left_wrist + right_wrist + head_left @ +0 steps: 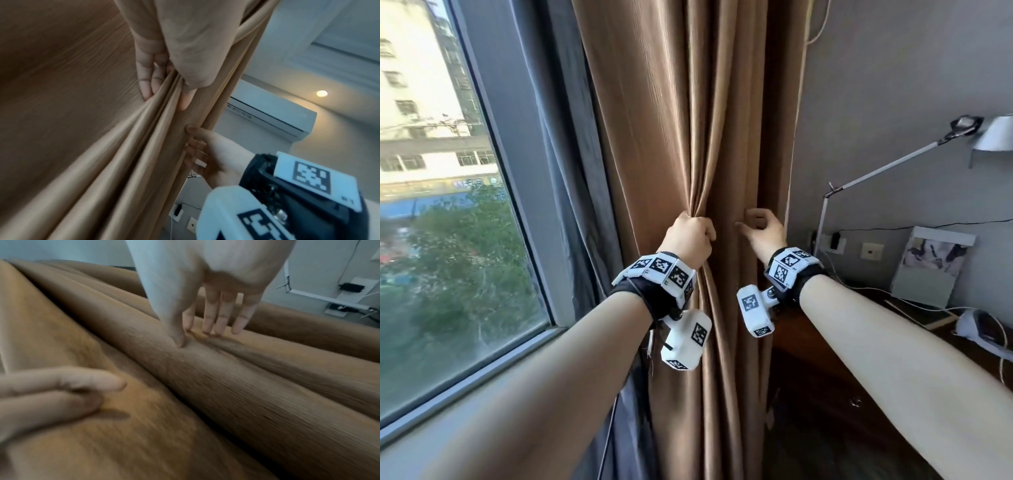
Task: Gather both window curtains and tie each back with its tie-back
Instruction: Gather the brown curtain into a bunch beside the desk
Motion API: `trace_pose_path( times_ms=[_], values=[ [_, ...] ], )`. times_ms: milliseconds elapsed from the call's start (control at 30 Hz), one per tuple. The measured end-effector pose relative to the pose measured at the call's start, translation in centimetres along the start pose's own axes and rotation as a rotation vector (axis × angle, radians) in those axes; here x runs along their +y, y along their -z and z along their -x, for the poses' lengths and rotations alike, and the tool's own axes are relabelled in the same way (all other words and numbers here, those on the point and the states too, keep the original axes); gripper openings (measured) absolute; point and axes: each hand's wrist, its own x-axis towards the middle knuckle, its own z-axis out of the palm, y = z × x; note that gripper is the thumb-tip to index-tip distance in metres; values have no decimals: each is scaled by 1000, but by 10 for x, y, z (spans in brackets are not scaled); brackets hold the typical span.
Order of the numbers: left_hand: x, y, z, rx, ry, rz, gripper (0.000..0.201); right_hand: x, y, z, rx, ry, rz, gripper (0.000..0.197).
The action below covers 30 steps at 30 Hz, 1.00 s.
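A brown curtain (671, 137) hangs bunched between the window and the wall. My left hand (690, 236) grips a bundle of its folds at waist height; in the left wrist view the fingers and thumb (164, 92) pinch several pleats of the curtain (82, 113). My right hand (756, 224) is just to the right, at the same height. In the right wrist view its thumb and straight fingers (197, 335) touch the outer folds (226, 394) without closing on them. No tie-back is plainly visible; a pale cord (820, 24) hangs on the wall by the curtain's right edge.
A grey curtain (558, 171) hangs between the brown one and the window (448, 222). To the right stands a dark wooden desk (825, 342) with cables, a white device (979, 329), a picture panel (928, 267) and a jointed desk lamp (893, 164).
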Motion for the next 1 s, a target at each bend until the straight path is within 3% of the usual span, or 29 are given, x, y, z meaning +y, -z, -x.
trace_pose_path(
  times_ms=[167,333,400,467,533,800,1000],
  values=[
    [6,0,2,16,3,72,35,-5,-12,-4,-61,43,77,34],
    [-5,2,-5,38,79,100,29,-10,-29,20,-167,-13,-274,10],
    [-7,5,-8,11,111,82,45,-12,-34,28,-194,-21,-338,7],
    [-6,7,-10,-46,126,68,65,-17,-36,29,-184,-16,-341,10],
    [-7,8,-11,-60,107,75,71,-22,-37,29,-182,6,-334,20],
    [-21,-8,-9,63,49,196,47,-24,-40,54,-247,23,-329,41],
    [-27,-9,-4,28,-2,90,45,-22,-39,61,-323,-101,-477,53]
  ],
)
